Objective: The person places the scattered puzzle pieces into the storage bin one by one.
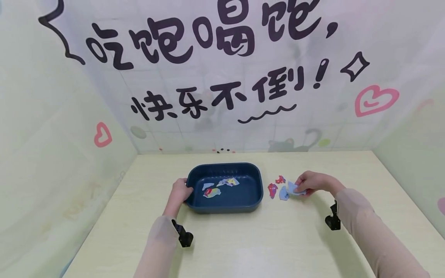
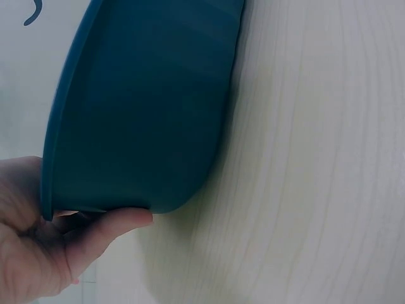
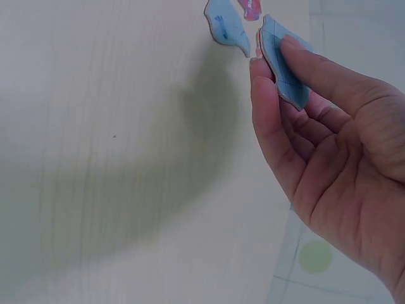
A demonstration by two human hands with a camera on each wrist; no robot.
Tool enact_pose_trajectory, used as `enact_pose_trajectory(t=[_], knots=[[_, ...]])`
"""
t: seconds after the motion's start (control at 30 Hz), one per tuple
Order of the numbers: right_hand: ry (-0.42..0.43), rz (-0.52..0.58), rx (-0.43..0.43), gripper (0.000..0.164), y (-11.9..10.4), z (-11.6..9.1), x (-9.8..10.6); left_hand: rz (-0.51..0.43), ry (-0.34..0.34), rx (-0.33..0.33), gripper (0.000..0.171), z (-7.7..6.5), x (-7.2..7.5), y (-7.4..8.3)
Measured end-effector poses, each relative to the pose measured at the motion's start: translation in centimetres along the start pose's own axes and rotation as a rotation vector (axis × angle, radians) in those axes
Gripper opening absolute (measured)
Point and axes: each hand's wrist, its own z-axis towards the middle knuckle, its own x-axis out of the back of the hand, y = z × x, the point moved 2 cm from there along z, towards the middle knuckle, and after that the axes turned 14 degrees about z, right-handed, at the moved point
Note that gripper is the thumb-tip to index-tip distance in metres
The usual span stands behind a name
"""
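A dark blue rectangular basin (image 1: 222,208) stands on the table, and the left hand (image 1: 180,192) grips its left end at the rim. In the left wrist view one digit (image 2: 117,228) lies along the basin's outer wall. To the right of the basin, the right hand (image 1: 311,182) pinches a flat light blue puzzle piece (image 3: 288,66) between thumb and fingers. Close beside it lie another light blue piece (image 1: 284,193) and two red-and-purple pieces (image 1: 272,190). Inside the basin are a red-and-yellow piece (image 1: 211,192), a small pale blue piece (image 1: 208,186) and a multicoloured piece (image 1: 228,182).
The pale wood-grain table (image 1: 278,247) meets a printed backdrop (image 1: 194,135) with large black characters behind the basin. Light curtains (image 1: 62,154) hang at both sides. Each wrist carries a small black camera (image 1: 185,238).
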Motion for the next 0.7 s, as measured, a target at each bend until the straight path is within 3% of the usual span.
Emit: enact_pose_trajectory(t=[0.7], knots=[[-0.013, 0.048, 0.102, 0.024, -5.6, 2.3, -1.7, 0.0, -0.029, 0.014, 0.042, 0.3, -0.1, -0.1]])
